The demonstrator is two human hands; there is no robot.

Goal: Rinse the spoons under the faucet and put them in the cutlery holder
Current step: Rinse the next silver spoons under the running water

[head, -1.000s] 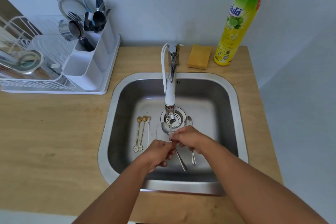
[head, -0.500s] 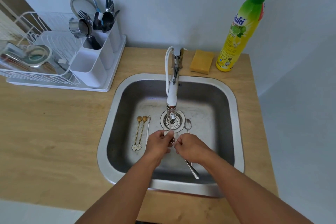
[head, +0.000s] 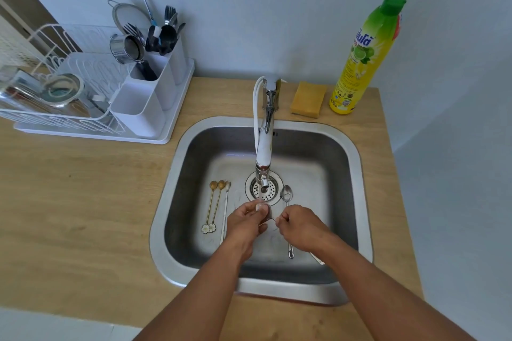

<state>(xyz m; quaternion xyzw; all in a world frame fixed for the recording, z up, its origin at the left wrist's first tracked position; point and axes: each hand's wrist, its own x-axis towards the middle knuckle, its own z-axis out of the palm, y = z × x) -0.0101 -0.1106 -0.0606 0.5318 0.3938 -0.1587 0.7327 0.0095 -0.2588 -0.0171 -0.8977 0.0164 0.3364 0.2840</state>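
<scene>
Five spoons in the sink, one sponge, one soap bottle.

Single head-worn wide-angle view, looking steeply down and forward from close above the stainless sink, faucet centred, wall behind, wooden countertop left.

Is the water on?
On. A faint stream falls from the faucet onto the spoon held over the drain.
</scene>
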